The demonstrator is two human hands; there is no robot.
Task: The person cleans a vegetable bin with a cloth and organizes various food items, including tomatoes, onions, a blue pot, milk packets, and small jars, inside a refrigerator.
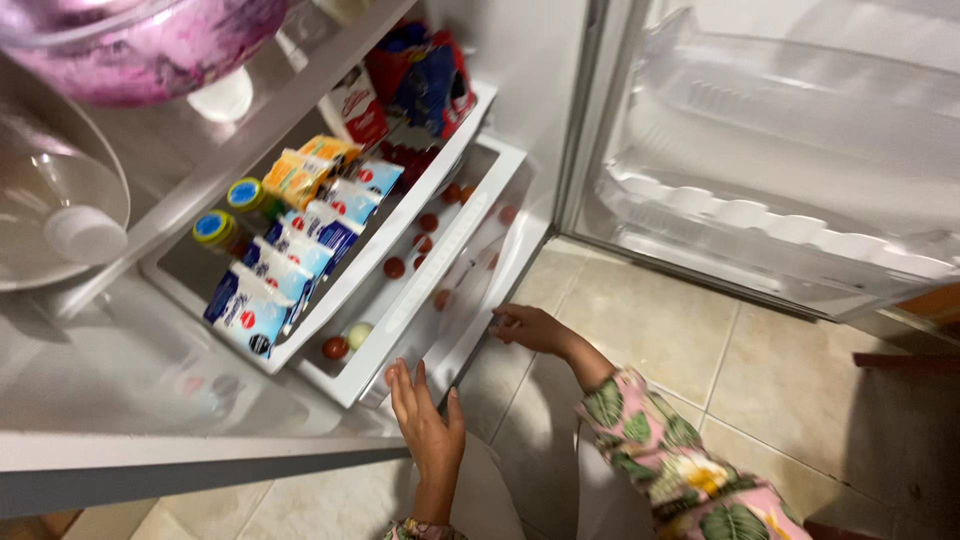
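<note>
Head view: an open fridge seen from above, lower drawers pulled out.
Left hand (428, 420): lower centre, fingers spread flat against the drawer (405, 335) front, holding nothing.
Right hand (530, 326): centre, fingers curled on the drawer's right corner.
Drawer: white, centre of frame, holding scattered tomatoes (394, 267).
Cartons (262, 296): blue-white, in the tray above, left of centre.
Floor (660, 330): beige tiles, lower right.

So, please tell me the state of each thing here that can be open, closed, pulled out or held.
Fridge door: open, its shelves bare.
Bottom drawer: pulled out, small tomatoes loose inside.
Upper drawer: pulled out, packed with cartons.
Left hand: open, fingers at the bottom drawer's front.
Right hand: touching the bottom drawer's front edge.
</note>
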